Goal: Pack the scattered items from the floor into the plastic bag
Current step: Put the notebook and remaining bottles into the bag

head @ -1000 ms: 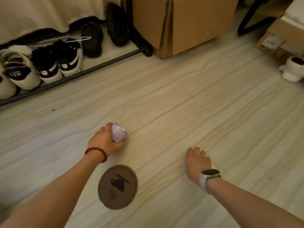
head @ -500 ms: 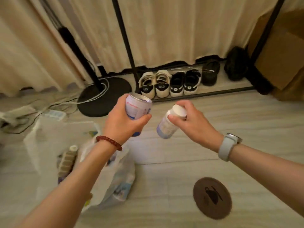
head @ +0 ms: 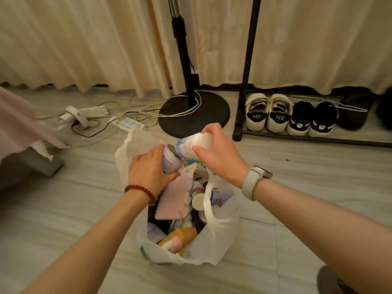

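The plastic bag [head: 214, 240] stood open on the floor, its mouth crowded: a pink card [head: 176, 196] lay tilted across the far half and a white-capped bottle [head: 198, 201] beside it. Above the bag's far rim the left hand [head: 148, 169] with a can [head: 170, 159] and the right hand [head: 220, 153] with a white bottle [head: 192, 144] blocked entry. Beyond the bag stood a black round stand base [head: 194, 114]; bare floor lay to the bag's right.

White plastic bag [head: 220, 236] open, full; can [head: 170, 160], possibly bottle [head: 194, 144], above.
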A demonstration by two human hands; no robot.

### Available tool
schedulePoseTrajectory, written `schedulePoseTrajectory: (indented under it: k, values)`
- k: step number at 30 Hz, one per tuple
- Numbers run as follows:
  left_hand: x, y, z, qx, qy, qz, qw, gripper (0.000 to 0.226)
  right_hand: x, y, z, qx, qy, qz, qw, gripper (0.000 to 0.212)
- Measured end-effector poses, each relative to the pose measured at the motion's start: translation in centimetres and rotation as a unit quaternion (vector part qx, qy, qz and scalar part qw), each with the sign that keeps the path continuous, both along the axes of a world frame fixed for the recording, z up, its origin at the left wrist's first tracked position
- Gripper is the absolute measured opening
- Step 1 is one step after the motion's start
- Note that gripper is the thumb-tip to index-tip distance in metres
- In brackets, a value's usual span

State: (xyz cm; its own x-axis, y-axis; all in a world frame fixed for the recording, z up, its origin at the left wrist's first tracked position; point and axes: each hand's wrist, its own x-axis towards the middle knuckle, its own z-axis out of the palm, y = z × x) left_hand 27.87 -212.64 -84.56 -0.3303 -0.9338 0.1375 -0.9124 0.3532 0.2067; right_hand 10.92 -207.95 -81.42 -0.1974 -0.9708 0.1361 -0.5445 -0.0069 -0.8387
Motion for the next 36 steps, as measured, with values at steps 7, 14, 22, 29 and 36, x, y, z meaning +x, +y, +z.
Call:
schedulePoseTrajectory:
  k: [7, 14, 22, 29, 36]
  values:
    - [-0.2, 1.2, -5.7, 0.102, -0.005, 0.009, 0.995, 0.078, 2.2, 1.1, -5.8, 0.078, 0.148, 0.034, 0.985, 0.035]
    - [0.5, 1.8, -6.7, 0.087, 0.085, -0.014, 0.993, 0.064, 0.3, 3.9, -7.4, 0.106, 0.318, 0.129, 0.933, 0.054]
    - [-1.9, 2.3, -5.8, 0.114, -0.082, -0.108, 0.984, 0.069, -1.8, 5.2, -8.4, 0.090, 0.286, 0.227, 0.927, 0.048]
    - [-4.8, 3.0, -1.3, 0.073, 0.062, -0.043, 0.994, 0.047, -8.8, 7.0, -7.8, 0.050, 0.256, 0.125, 0.957, 0.045]
    - [-16.7, 6.8, 2.1, 0.095, 0.075, -0.160, 0.980, 0.047, -18.1, 12.7, -13.0, 0.264, 0.330, 0.087, 0.902, 0.049]
